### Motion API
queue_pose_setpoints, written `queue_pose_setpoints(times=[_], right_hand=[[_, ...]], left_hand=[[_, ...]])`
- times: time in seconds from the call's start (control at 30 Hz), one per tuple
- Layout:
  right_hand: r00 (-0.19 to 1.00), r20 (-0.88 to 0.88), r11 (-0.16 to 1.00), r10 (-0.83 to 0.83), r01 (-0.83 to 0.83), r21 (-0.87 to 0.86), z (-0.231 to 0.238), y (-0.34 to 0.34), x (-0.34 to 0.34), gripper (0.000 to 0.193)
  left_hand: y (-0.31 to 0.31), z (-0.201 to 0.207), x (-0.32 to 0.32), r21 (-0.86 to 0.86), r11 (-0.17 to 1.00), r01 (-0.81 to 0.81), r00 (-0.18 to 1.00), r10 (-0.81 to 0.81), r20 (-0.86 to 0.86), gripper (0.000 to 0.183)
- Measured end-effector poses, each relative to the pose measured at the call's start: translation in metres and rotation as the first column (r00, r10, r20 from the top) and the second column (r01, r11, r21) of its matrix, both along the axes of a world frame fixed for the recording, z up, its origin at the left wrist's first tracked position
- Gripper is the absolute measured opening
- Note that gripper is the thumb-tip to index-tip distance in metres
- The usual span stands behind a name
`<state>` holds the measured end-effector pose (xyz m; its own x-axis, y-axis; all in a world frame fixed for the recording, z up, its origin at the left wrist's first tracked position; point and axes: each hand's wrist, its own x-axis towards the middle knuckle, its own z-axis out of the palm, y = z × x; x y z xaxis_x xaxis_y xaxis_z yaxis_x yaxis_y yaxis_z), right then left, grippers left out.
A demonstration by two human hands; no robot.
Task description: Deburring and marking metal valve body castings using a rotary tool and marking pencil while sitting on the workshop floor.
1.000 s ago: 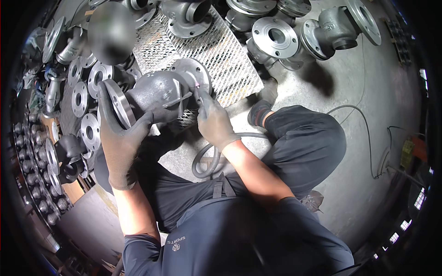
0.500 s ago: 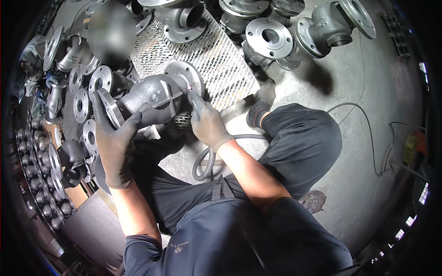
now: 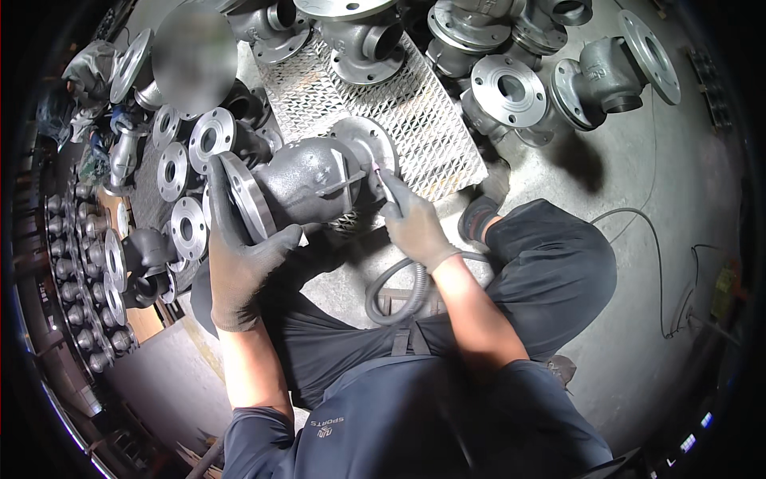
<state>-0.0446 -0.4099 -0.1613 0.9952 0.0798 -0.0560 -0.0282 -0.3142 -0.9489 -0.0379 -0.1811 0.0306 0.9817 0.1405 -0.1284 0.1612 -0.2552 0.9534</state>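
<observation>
A grey cast valve body (image 3: 307,180) with a round flange at each end lies tilted across the near edge of a metal grating (image 3: 431,144). My left hand (image 3: 243,251), in a grey-brown glove, holds its left flange, with fingers along the outer face and the thumb spread below. My gloved right hand (image 3: 419,227) is closed around a slim die grinder (image 3: 388,190), partly hidden by the fingers. Its small pink tip is at the inner side of the right flange (image 3: 375,144), by the neck. Whether the tip touches the metal is unclear.
More flanged valve bodies stand on the grating's far end, at the far right (image 3: 511,92) and along the left (image 3: 211,136). A corrugated hose (image 3: 391,307) loops on the floor between my legs. A thin cable (image 3: 658,263) curves over the floor at right. Rows of round castings (image 3: 80,279) sit far left.
The whole view has shifted, so the scene sits farther right and lower. Both hands keep their places on the valve body, and the pink tip stays by the right flange.
</observation>
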Motion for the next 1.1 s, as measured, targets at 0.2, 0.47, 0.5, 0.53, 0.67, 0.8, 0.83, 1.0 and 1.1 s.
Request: queue_pose_setpoints(times=[0.2,0.47,0.5,0.53,0.67,0.8,0.83,1.0,1.1], right_hand=[[0.999,-0.006,0.998,0.054,-0.054,0.044,0.038,-0.019,0.003,0.055],[0.976,0.09,0.975,0.196,-0.204,0.093,0.093,-0.002,0.001,0.053],[0.962,0.188,0.973,0.2,-0.218,0.081,0.091,0.004,0.002,0.053],[0.961,0.191,0.972,0.202,-0.22,0.08,0.093,0.006,0.001,0.053],[0.972,0.119,0.972,0.204,-0.215,0.092,0.098,0.001,0.001,0.054],[0.991,-0.004,0.987,0.134,-0.133,0.091,0.099,-0.014,0.001,0.054],[0.978,0.171,0.991,0.123,-0.131,0.032,0.092,-0.017,0.003,0.054],[0.978,0.155,0.988,0.14,-0.149,0.043,0.097,-0.018,0.002,0.054],[0.982,0.103,0.984,0.16,-0.166,0.058,0.099,-0.015,0.001,0.054]], left_hand=[[0.015,-0.004,-0.007,-0.122,0.992,0.026,0.999,-0.031,-0.043,0.137],[0.014,-0.003,-0.014,-0.223,0.974,0.039,0.993,-0.063,-0.103,0.143],[0.014,-0.003,-0.014,-0.223,0.974,0.038,0.993,-0.062,-0.101,0.143],[0.014,-0.005,-0.014,-0.254,0.962,0.103,0.991,-0.12,-0.051,0.141],[0.015,-0.008,-0.016,-0.184,0.979,0.085,0.996,-0.087,-0.003,0.142],[0.019,-0.014,-0.019,-0.214,0.973,0.087,0.996,-0.086,0.013,0.141],[0.024,-0.019,-0.02,-0.178,0.977,0.115,0.993,-0.114,0.014,0.141],[0.03,-0.023,-0.018,-0.157,0.978,0.136,0.99,-0.138,0.001,0.142],[0.033,-0.023,-0.017,0.122,0.979,0.161,0.982,-0.171,0.079,0.142]])
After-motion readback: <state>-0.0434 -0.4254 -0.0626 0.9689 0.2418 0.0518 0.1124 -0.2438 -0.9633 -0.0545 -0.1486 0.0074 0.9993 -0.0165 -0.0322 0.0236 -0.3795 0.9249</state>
